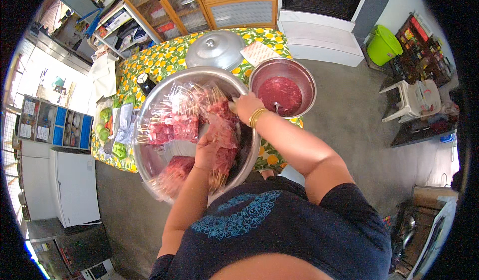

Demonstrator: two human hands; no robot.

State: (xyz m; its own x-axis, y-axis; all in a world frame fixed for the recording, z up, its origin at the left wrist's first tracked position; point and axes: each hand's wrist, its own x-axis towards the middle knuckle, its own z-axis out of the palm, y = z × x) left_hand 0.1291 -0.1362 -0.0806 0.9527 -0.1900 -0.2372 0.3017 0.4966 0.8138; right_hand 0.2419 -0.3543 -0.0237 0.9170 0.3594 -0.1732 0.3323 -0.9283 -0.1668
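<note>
Left hand [203, 152] against raw meat skewers [222, 130] piled in a wide metal basin [254, 152], right hand [248, 108] at the basin's right rim, each grip impossible to tell, bowl [307, 83] of red liquid [283, 89] alongside

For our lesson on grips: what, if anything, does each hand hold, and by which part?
The left hand is at the meat; whether it grips any cannot be told. Any hold by the right hand is unclear too.
</note>
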